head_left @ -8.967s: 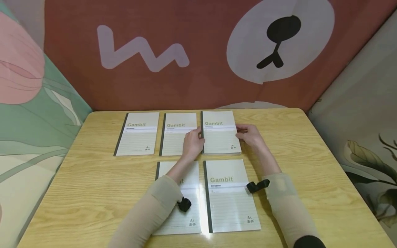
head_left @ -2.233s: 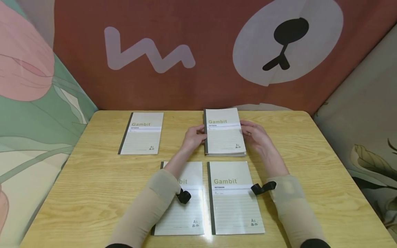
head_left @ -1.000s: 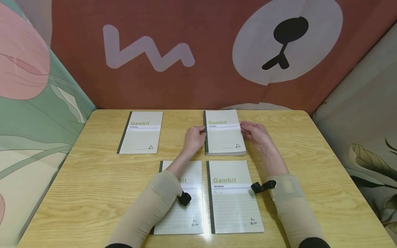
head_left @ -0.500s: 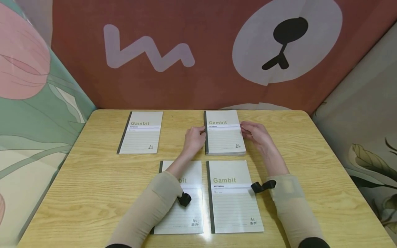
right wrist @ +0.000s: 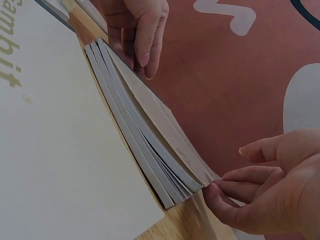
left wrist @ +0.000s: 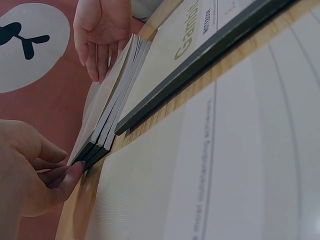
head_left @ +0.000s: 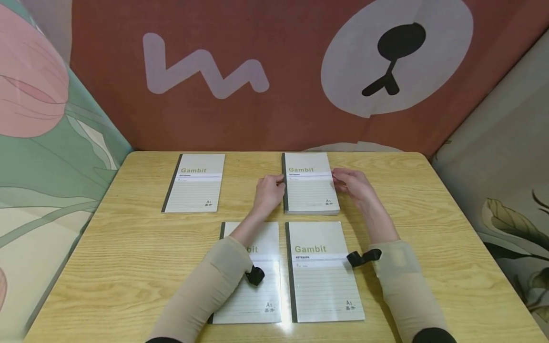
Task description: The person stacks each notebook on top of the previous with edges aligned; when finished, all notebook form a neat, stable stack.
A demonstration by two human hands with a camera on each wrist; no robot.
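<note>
At the back of the table lies a stack of three "Gambit" notebooks (head_left: 310,190), pale covers up and dark spines to the left. My left hand (head_left: 269,193) holds the stack at its spine side; in the left wrist view its thumb and bent fingers (left wrist: 75,175) are at the spine corner. My right hand (head_left: 356,186) is at the opposite page edge, and in the right wrist view its fingertips (right wrist: 215,187) meet the top notebook's corner. The stacked page edges (right wrist: 132,120) show slight gaps between the sheets.
A single notebook (head_left: 193,188) lies at the back left. Nearer me are two larger notebooks: the right one (head_left: 323,286) is in full view, the left one (head_left: 261,295) partly under my left forearm. A printed wall panel (head_left: 291,119) stands behind the wooden table (head_left: 128,267).
The notebook that lay in the middle of the back row 9 seconds ago is now on the stack. Since 2.2 seconds ago the stack's edges have been squared; over the last second both hands barely moved.
</note>
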